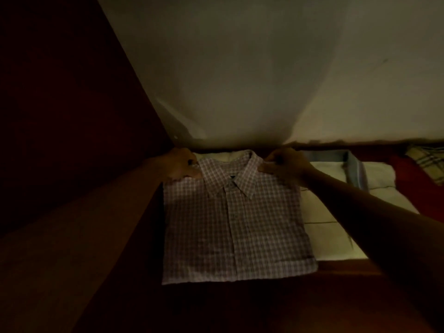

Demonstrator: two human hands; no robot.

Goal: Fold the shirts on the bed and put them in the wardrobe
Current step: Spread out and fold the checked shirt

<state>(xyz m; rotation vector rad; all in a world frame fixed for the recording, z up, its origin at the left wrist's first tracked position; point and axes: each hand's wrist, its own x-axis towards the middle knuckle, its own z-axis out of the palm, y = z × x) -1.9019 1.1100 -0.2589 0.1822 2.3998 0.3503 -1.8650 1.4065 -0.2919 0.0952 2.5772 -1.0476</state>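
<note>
A folded pink-and-white checked shirt [236,227] lies collar up, buttons facing me, on a dark wardrobe shelf [240,308]. It rests on top of a pale garment whose edge shows behind the collar. My left hand [181,167] pinches the shirt's left shoulder. At the right shoulder, beside the collar, my right hand [284,167] grips the fabric. Both forearms reach in from the lower corners. The light is dim.
A cream folded garment [334,234] with thin dark lines lies right of the shirt, a pale blue shirt [353,169] behind it. Red cloth [408,186] and a plaid item [427,162] sit far right. The dark side panel [72,92] stands left; the pale back wall [240,68] rises behind.
</note>
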